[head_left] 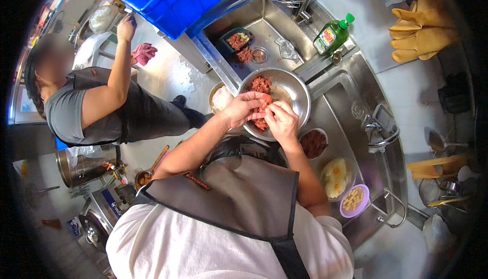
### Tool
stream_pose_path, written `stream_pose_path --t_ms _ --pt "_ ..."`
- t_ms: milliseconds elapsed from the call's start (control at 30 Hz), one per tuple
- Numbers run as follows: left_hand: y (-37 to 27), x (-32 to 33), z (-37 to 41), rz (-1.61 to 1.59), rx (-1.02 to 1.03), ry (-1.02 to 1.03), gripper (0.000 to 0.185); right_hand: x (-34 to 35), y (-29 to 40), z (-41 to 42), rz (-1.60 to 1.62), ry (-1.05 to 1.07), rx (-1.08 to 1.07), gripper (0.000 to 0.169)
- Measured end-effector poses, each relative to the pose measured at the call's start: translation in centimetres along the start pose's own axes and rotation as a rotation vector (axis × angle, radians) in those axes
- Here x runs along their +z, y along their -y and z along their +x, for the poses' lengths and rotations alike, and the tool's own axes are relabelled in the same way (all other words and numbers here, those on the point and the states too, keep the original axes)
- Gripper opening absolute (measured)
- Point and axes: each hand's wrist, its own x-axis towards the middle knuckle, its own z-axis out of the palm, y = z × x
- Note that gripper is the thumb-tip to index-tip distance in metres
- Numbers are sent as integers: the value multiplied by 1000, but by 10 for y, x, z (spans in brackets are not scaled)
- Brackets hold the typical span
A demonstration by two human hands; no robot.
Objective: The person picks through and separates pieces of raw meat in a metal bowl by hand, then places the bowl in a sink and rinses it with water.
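Both my hands are over a wide stainless steel bowl (304, 99) that sits at the near edge of the sink counter. My left hand (248, 109) holds a piece of raw red meat (265, 101), its fingers curled round it. The fingertips of my right hand (281, 120) are pinched together at the same piece. More raw meat (261, 84) lies in the bowl, above and below my fingers. Right of the bowl stands a small round container of dark red pieces (314, 144).
The sink (263, 8) beyond holds a dark container (225, 44) and meat scraps. A green soap bottle (331, 38) stands on its rim. A blue crate (179, 0) is at upper left; a co-worker (126, 107) stands left. A purple bowl (365, 204) sits lower right.
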Motion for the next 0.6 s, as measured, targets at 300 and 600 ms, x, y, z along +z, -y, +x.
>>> stream_pose_path --t_ms 300,600 --pt "18 -2 4 -183 39 71 22 5 2 -6 -94 -107 77 11" --pt "12 -4 4 -168 100 82 27 3 -8 -3 -58 -200 125 14"
